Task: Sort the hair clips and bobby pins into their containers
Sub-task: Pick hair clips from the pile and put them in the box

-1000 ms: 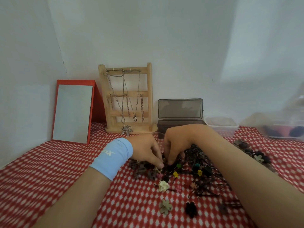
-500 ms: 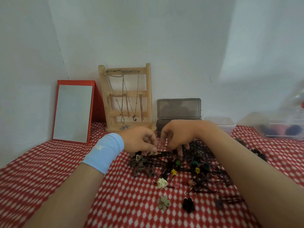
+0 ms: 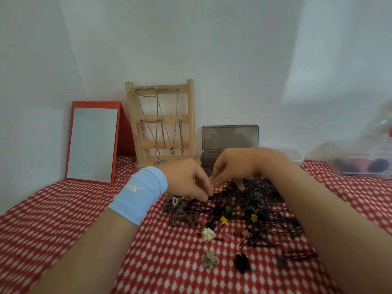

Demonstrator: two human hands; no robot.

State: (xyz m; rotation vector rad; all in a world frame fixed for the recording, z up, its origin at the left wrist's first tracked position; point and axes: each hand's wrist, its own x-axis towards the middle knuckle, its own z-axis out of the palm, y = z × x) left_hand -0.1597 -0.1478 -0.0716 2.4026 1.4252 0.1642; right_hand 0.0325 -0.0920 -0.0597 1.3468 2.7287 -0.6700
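Red cloth (image 3: 63, 209), left hand (image 3: 186, 179), right hand (image 3: 235, 164), among bobby pins (image 3: 265, 200)

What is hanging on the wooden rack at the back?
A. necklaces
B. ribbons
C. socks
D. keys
A: thin metal necklaces hang from the hooks of the wooden rack, and one has a leaf-shaped pendant at the bottom.

Pale walls (image 3: 212, 39) behind a red patterned tablecloth (image 3: 53, 219), evenly lit.
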